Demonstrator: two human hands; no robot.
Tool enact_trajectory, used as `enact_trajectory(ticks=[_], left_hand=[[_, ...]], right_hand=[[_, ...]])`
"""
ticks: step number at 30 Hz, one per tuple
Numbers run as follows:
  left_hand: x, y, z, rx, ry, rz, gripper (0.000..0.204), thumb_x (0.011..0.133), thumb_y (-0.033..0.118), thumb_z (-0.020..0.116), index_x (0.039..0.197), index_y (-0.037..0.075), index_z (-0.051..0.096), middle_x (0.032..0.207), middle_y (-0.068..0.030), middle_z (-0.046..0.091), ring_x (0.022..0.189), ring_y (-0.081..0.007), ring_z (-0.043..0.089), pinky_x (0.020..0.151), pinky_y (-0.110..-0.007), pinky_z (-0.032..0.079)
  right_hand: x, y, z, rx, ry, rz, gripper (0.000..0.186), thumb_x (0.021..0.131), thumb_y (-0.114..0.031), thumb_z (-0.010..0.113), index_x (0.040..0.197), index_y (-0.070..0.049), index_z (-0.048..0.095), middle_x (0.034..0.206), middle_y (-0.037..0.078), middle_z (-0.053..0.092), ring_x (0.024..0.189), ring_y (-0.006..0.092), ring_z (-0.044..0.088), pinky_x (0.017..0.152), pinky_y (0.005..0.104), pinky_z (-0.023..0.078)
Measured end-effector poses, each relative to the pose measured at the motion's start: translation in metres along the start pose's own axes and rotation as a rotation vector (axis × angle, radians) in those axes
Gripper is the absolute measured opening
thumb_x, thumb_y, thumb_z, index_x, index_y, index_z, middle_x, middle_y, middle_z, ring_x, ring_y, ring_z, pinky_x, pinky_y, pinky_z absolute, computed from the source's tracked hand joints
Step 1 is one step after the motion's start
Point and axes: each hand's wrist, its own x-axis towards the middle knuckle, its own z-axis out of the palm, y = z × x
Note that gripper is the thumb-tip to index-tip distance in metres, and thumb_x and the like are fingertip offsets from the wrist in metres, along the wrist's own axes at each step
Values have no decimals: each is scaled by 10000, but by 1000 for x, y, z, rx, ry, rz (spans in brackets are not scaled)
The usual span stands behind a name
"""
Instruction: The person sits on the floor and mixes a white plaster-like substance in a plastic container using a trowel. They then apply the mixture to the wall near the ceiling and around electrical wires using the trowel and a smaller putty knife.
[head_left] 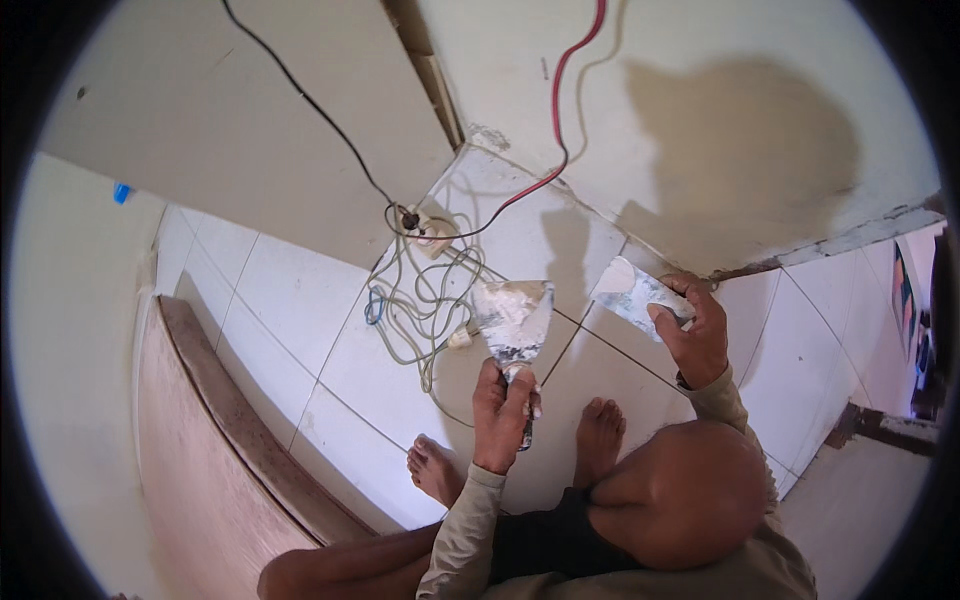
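In the head view, the left hand (pixel 498 405) is closed around the handle of a wide putty knife (pixel 512 315), its blade pointing to the far side and smeared with white paste; the fingers hide most of the handle, though its dark end shows on the near side of the fist. To its right, the right hand (pixel 698 335) pinches a flat scraper (pixel 625 290) at its right end, thumb on top; white paste coats the left end, and the fingers beneath are largely hidden. Both tools are held over the tiled floor (pixel 285 300). Beyond and left of the knife, a pale green cord (pixel 400 340) lies tangled beside a socket block (pixel 432 238), whose details are hard to make out under the plug and wires. A black cable (pixel 305 95) and a red cable (pixel 557 90) run off the far edge, cut off there. On the near side, a bent knee (pixel 690 490) hides part of the right forearm; at far left, a small blue object (pixel 122 192) is too small to identify
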Motion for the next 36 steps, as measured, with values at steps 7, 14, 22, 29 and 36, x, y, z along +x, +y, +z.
enact_trajectory(ticks=[7,14,22,29,36], left_hand=[[-3,-3,7,-17,-5,0,107,960,115,532,989,43,459,753,-5,518,586,-67,492,525,-221,411],[-4,-4,9,13,16,56,120,969,133,520,1003,45,448,741,-4,501,590,-64,480,526,-220,411],[-1,6,-1,99,163,67,141,955,161,541,1017,49,482,777,-17,539,584,-80,491,524,-216,404],[-5,21,-14,58,181,151,130,952,143,523,1032,44,499,778,-36,540,609,-113,504,539,-261,434],[-12,10,-17,92,198,99,126,945,145,527,1012,41,503,765,-38,541,592,-113,504,528,-247,420]], right_hand=[[18,-39,21,-389,-209,-630,300,696,-21,633,988,-90,653,909,31,596,783,229,592,659,359,470],[7,-45,45,-661,-321,-930,261,722,-155,602,971,-103,659,934,-24,578,839,183,529,696,347,401],[19,-7,18,-240,-505,-377,272,743,-76,656,1012,-110,661,929,25,618,878,204,575,737,354,451],[27,110,35,995,114,802,293,822,-76,657,1097,-19,571,1092,122,603,980,240,613,780,421,528],[76,214,95,1601,405,856,303,820,3,620,1108,28,528,1122,159,577,1048,307,586,874,470,556]])
